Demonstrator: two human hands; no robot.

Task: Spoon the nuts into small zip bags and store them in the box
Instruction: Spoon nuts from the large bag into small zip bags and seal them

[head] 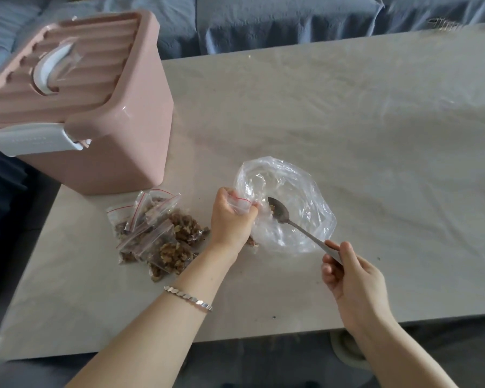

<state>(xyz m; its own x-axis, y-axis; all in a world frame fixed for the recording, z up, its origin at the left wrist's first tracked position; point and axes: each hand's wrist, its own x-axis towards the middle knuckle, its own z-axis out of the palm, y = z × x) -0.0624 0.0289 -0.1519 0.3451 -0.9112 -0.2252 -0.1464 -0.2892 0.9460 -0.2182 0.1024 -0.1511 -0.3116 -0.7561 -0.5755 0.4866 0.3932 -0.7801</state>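
Last nuts spooned from the big bag.
Left hand pinches a zip bag open beside the spoon, gripped by the right hand; filled bags wait left.

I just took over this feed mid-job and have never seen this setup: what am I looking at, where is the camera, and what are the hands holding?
There is no machine here: a person works with two bare hands, and the one picture comes from a camera worn on the head, looking down at a table. The left hand pinches a small zip bag with a red strip at the edge of a large clear plastic bag. The right hand holds a metal spoon by its handle, its bowl inside the large bag with a few nut bits. Left of the hands lie filled zip bags of nuts. Behind them stands a pink storage box with its lid on.
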